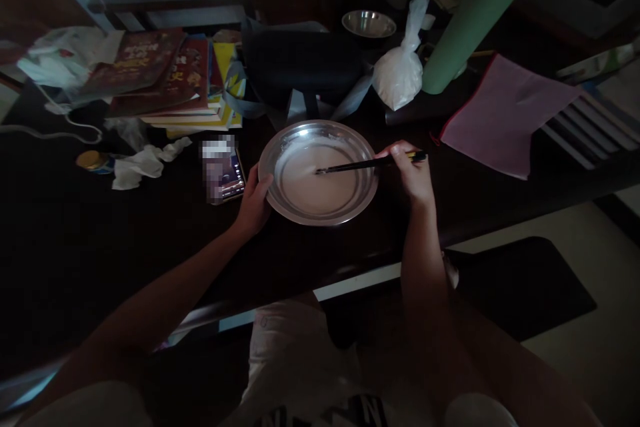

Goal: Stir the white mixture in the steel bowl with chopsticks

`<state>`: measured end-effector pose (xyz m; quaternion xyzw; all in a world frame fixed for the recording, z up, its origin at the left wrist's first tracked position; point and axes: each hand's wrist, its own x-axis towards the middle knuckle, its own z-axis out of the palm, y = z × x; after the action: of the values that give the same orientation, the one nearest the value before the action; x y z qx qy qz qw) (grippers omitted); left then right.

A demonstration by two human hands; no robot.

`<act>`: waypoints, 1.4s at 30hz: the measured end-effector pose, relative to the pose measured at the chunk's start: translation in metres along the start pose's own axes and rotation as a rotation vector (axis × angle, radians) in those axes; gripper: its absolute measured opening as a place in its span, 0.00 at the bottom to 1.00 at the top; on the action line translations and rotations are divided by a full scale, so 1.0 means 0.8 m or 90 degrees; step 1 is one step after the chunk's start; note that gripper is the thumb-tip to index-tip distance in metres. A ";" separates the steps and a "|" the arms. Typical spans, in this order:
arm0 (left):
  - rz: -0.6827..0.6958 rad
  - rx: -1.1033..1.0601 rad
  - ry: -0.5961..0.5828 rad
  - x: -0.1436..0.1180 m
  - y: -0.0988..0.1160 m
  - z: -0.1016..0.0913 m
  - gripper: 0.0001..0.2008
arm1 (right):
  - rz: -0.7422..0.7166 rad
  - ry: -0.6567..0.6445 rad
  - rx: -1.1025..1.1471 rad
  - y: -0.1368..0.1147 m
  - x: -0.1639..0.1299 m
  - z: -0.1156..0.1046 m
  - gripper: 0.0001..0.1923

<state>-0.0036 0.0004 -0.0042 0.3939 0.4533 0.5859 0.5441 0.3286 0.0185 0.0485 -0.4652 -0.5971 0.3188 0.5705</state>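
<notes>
A wide metal bowl [345, 213] stands on the dark table in front of me, with a pale, creamy liquid [320, 190] in it. My left hand [256, 200] grips the bowl's left rim, thumb over the edge and fingers out of sight behind it. Dark chopsticks [357, 165] are held in my right hand [409, 165] at the bowl's right side. Their tips dip into the liquid near the middle of the bowl.
Left of the bowl lies a phone [223, 170], near crumpled tissue [137, 165] and a small jar [94, 161]. Stacked books [170, 77], a black bag [305, 63], a tied bag of white powder [399, 77], a green roll [480, 23] and a pink cloth [505, 113] sit farther back.
</notes>
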 end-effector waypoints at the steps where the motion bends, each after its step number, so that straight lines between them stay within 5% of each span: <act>1: 0.001 0.001 -0.001 0.000 0.000 0.000 0.28 | 0.003 0.019 0.000 0.000 0.000 0.000 0.25; 6: 0.005 0.011 0.003 0.000 0.000 -0.001 0.27 | 0.011 -0.055 0.017 0.000 0.000 0.000 0.25; 11: 0.008 0.018 -0.008 0.002 -0.002 -0.003 0.26 | 0.019 0.023 0.001 -0.002 0.000 0.001 0.27; 16: 0.017 0.027 -0.004 0.002 -0.003 -0.003 0.27 | 0.013 -0.051 0.021 -0.002 0.000 0.002 0.25; 21: 0.009 0.024 -0.001 0.002 -0.002 -0.001 0.27 | 0.013 0.027 0.003 -0.001 -0.001 0.001 0.26; 25: 0.010 0.035 0.000 0.001 0.000 -0.002 0.27 | 0.012 -0.047 0.008 0.000 -0.001 0.001 0.24; 30: 0.009 0.043 -0.018 0.001 0.000 -0.003 0.26 | 0.015 0.023 0.001 -0.001 -0.001 0.001 0.26; 34: -0.005 0.026 -0.001 0.001 0.003 0.000 0.28 | 0.025 -0.043 0.006 -0.002 -0.001 0.002 0.26; 39: -0.007 0.021 -0.010 -0.001 0.005 0.002 0.27 | 0.038 0.020 -0.016 -0.004 -0.001 0.002 0.29; 42: -0.003 0.022 -0.009 -0.001 0.005 0.003 0.27 | 0.048 -0.028 -0.018 -0.005 0.000 0.002 0.29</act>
<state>-0.0025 -0.0005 0.0002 0.4065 0.4601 0.5741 0.5417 0.3265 0.0172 0.0519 -0.4884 -0.5959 0.3414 0.5383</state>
